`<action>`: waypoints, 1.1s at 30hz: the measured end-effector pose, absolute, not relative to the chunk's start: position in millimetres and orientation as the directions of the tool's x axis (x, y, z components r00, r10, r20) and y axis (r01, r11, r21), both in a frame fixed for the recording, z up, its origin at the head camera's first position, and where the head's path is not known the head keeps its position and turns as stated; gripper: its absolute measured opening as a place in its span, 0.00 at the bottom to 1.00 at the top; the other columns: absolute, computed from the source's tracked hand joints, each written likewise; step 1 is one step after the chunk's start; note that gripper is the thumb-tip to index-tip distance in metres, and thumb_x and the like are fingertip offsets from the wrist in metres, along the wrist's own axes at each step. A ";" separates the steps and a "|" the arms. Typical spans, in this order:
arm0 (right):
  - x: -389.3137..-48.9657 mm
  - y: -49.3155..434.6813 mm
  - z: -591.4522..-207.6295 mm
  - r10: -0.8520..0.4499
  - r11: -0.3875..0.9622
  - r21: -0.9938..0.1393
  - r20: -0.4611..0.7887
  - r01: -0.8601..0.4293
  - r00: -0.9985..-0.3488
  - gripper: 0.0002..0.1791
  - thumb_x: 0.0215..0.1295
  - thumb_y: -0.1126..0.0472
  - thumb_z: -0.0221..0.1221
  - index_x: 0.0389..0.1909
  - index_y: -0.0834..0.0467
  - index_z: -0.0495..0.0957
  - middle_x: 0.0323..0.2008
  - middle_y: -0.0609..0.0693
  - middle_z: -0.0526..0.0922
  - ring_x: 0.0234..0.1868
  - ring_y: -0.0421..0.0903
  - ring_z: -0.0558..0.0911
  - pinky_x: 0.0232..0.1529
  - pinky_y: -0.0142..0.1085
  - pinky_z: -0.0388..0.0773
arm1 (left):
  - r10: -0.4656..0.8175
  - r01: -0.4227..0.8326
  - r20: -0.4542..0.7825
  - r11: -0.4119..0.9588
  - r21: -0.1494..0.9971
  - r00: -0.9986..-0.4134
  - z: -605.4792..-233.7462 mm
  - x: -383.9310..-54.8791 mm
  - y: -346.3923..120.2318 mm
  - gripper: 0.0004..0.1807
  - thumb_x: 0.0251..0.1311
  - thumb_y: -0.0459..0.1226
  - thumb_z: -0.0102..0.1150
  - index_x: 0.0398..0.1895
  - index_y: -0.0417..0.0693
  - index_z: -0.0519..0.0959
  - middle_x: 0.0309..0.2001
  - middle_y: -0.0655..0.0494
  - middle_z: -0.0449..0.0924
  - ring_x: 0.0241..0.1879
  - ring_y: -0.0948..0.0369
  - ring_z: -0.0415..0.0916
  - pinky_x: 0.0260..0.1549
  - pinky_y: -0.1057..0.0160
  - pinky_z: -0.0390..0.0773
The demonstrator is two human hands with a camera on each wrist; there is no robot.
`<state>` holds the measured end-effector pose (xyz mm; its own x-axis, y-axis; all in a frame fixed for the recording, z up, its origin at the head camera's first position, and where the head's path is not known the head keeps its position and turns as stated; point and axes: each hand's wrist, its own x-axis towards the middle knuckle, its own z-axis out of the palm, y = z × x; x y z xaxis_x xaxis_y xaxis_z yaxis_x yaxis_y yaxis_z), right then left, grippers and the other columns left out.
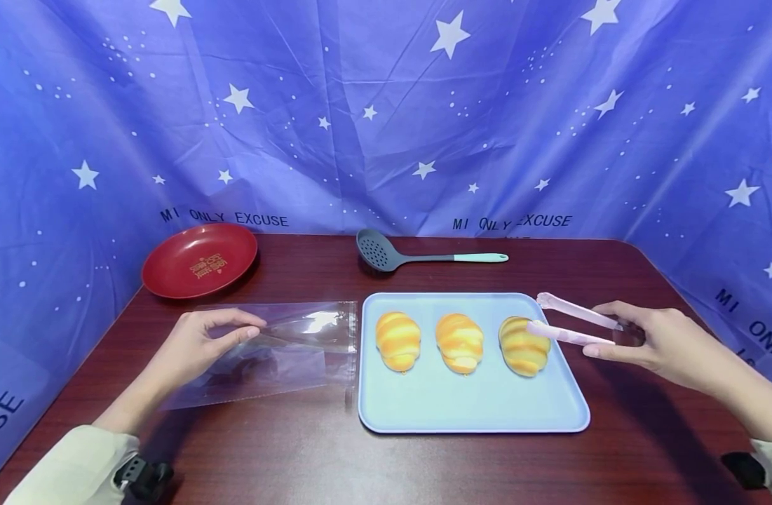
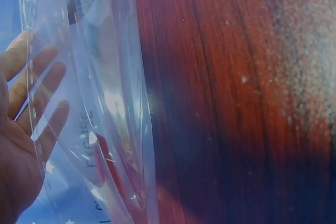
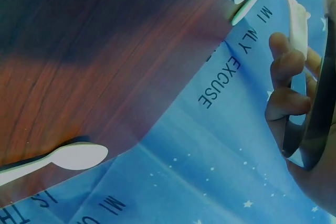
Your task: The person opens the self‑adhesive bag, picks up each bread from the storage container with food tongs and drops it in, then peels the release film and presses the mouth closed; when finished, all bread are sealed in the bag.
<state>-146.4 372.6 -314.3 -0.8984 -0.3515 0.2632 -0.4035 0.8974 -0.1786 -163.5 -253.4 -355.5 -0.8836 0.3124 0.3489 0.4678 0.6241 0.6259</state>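
My left hand (image 1: 199, 344) pinches the edge of a clear plastic bag (image 1: 310, 333) between thumb and fingertips, left of the tray. In the left wrist view the bag (image 2: 113, 98) hangs in loose folds beside the fingers. My right hand (image 1: 666, 344) holds pale pink tongs (image 1: 571, 334) from the right, their two arms spread apart. One tip overlaps the rightmost bread roll (image 1: 521, 354); the other is over the tray's right rim. A middle roll (image 1: 459, 340) and a left roll (image 1: 398, 340) lie on the same light blue tray (image 1: 474, 414).
A red plate (image 1: 171, 270) stands at the back left. Behind the tray lies a grey slotted skimmer (image 1: 379, 251) with a mint handle. A white spoon (image 3: 79, 157) lies near the table edge in the right wrist view. Starry blue cloth (image 1: 386, 140) surrounds the dark wooden table (image 1: 285, 449).
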 end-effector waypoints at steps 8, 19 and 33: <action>-142.6 357.5 -307.0 -0.306 0.942 -0.113 0.093 -0.316 -0.947 0.31 0.58 0.39 0.70 0.52 0.59 0.82 0.20 0.38 0.69 0.24 0.38 0.70 0.27 0.36 0.66 | 0.315 0.472 0.352 0.623 0.624 -0.881 -355.4 -164.1 -253.5 0.12 0.60 0.32 0.71 0.46 0.50 0.88 0.40 0.66 0.88 0.43 0.72 0.82 0.46 0.73 0.76; -132.3 332.0 -301.2 -0.193 0.980 -0.039 0.013 -0.193 -0.981 0.37 0.59 0.28 0.62 0.53 0.55 0.82 0.21 0.43 0.75 0.24 0.49 0.76 0.17 0.41 0.61 | 0.316 0.471 0.349 0.624 0.624 -0.882 -355.4 -164.0 -252.5 0.11 0.60 0.32 0.71 0.46 0.50 0.88 0.40 0.67 0.88 0.43 0.71 0.82 0.47 0.74 0.76; -131.6 329.3 -300.0 -0.156 0.987 -0.028 0.012 -0.156 -0.988 0.38 0.58 0.26 0.62 0.50 0.56 0.83 0.19 0.45 0.73 0.21 0.50 0.75 0.16 0.43 0.60 | 0.319 0.480 0.360 0.623 0.617 -0.877 -356.8 -164.3 -253.5 0.12 0.59 0.31 0.71 0.45 0.51 0.88 0.39 0.64 0.88 0.43 0.72 0.81 0.47 0.74 0.76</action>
<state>-131.6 329.3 -300.0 -0.9877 -0.1560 0.0117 -0.1562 0.9873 -0.0283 -164.3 -253.5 -356.8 -0.8768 0.3188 0.3600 0.4801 0.6235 0.6171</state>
